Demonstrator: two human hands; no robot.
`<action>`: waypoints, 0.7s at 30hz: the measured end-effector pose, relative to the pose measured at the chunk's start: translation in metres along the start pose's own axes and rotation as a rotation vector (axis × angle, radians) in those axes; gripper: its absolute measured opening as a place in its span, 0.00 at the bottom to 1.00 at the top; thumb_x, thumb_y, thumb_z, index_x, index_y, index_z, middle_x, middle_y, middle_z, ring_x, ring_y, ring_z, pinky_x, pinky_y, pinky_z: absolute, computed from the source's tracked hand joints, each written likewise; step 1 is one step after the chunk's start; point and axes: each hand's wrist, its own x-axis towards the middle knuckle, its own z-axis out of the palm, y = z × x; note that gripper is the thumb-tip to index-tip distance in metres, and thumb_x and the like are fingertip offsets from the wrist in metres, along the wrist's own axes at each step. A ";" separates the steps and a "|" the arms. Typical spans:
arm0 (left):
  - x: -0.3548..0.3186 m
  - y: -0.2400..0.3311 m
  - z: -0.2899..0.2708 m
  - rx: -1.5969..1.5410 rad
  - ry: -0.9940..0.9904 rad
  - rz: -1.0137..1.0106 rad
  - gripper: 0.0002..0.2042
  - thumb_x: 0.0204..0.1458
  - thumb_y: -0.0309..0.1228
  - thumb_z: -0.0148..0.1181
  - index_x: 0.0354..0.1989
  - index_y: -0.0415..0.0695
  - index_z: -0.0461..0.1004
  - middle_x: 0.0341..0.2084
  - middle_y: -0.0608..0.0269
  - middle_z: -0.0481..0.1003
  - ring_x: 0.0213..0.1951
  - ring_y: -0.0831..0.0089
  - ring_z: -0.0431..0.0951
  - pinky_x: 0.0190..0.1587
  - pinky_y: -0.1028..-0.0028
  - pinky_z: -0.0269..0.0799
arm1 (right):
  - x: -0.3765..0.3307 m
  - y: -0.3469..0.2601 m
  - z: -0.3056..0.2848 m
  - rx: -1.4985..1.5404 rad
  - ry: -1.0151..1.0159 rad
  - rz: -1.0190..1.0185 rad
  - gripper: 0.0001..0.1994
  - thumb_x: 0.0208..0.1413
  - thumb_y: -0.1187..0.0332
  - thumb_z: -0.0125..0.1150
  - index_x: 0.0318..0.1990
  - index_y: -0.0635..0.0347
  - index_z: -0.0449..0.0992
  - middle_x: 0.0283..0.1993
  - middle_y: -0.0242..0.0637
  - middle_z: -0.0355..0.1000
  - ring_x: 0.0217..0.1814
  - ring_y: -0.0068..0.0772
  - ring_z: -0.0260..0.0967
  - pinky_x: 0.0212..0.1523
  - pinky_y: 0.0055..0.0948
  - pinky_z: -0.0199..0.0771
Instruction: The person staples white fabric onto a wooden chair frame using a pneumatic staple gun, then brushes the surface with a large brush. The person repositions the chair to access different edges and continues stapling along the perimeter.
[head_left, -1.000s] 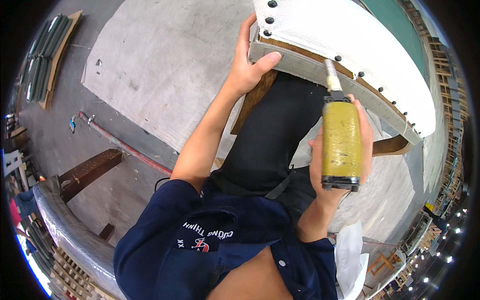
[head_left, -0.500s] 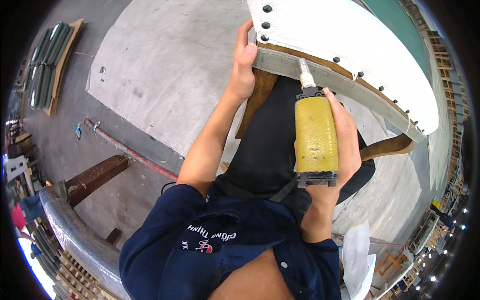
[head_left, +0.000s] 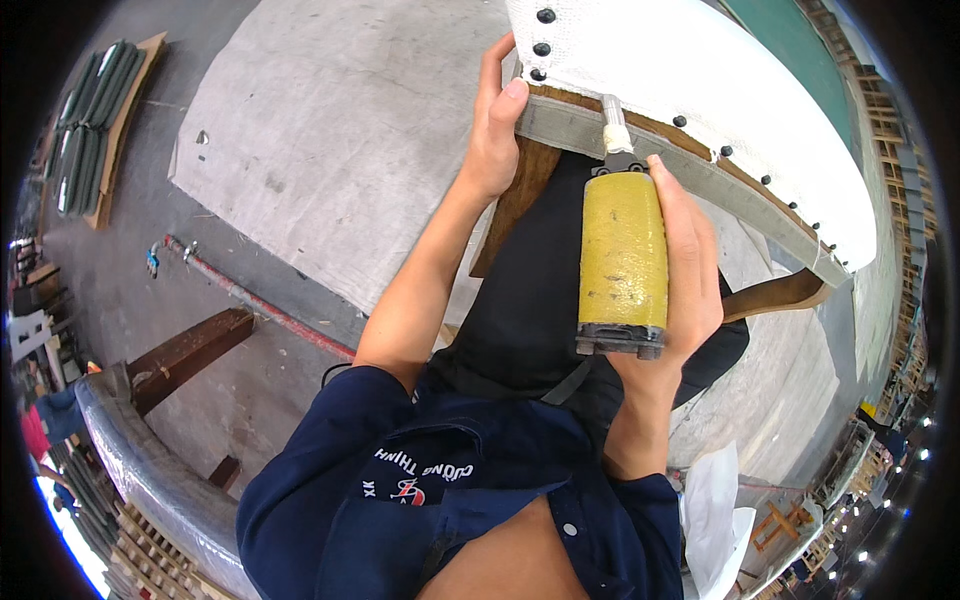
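Observation:
My right hand (head_left: 692,275) is wrapped round a yellow pneumatic staple gun (head_left: 622,255) with a black end cap. Its metal nose overlaps the grey-covered edge (head_left: 570,122) of an upholstered furniture frame and reaches the strip of bare wood there; whether it touches cannot be seen. White cloth (head_left: 690,60) with several black buttons along its border covers the frame's upper face. At the frame's left corner, my left hand (head_left: 493,145) grips the edge, thumb on the near side. A curved wooden leg (head_left: 780,296) extends from the right end. My black-trousered leg lies beneath.
Pale sheeting (head_left: 300,130) covers the floor ahead. A red hose (head_left: 260,305) with a blue fitting runs along the left. Dark rolled bundles (head_left: 95,125) lie on cardboard at far left. Plastic-wrapped furniture (head_left: 160,480) stands at lower left, and white sheet material (head_left: 712,510) hangs at lower right.
The staple gun has moved slightly up, its nose going from the grey edge to the wood strip. The frame's left corner and my left hand have shifted a little to the right.

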 end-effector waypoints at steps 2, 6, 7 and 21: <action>-0.001 0.000 0.000 -0.019 0.011 -0.031 0.39 0.56 0.57 0.42 0.68 0.39 0.50 0.64 0.44 0.56 0.68 0.57 0.54 0.68 0.58 0.45 | 0.000 0.000 0.001 -0.009 -0.002 -0.004 0.28 0.45 0.74 0.66 0.57 0.71 0.71 0.55 0.53 0.73 0.53 0.46 0.74 0.54 0.35 0.73; 0.002 0.000 -0.001 -0.006 -0.001 -0.019 0.39 0.56 0.56 0.42 0.68 0.38 0.50 0.64 0.43 0.57 0.68 0.56 0.54 0.68 0.57 0.45 | 0.000 -0.002 0.001 -0.025 -0.014 0.015 0.28 0.45 0.74 0.66 0.57 0.71 0.71 0.55 0.53 0.73 0.53 0.46 0.74 0.54 0.35 0.73; 0.002 0.001 0.000 0.004 0.001 -0.012 0.39 0.56 0.56 0.42 0.68 0.38 0.50 0.63 0.43 0.57 0.68 0.55 0.54 0.68 0.57 0.45 | -0.001 -0.002 0.002 -0.030 -0.013 0.020 0.28 0.45 0.74 0.66 0.57 0.71 0.71 0.55 0.53 0.73 0.53 0.46 0.74 0.54 0.35 0.73; 0.004 0.012 0.003 -0.035 0.044 -0.062 0.38 0.55 0.51 0.45 0.67 0.34 0.49 0.62 0.41 0.58 0.65 0.57 0.58 0.67 0.59 0.50 | 0.010 -0.007 0.008 -0.226 -0.064 0.044 0.25 0.50 0.75 0.65 0.56 0.73 0.69 0.54 0.54 0.72 0.53 0.45 0.73 0.53 0.36 0.73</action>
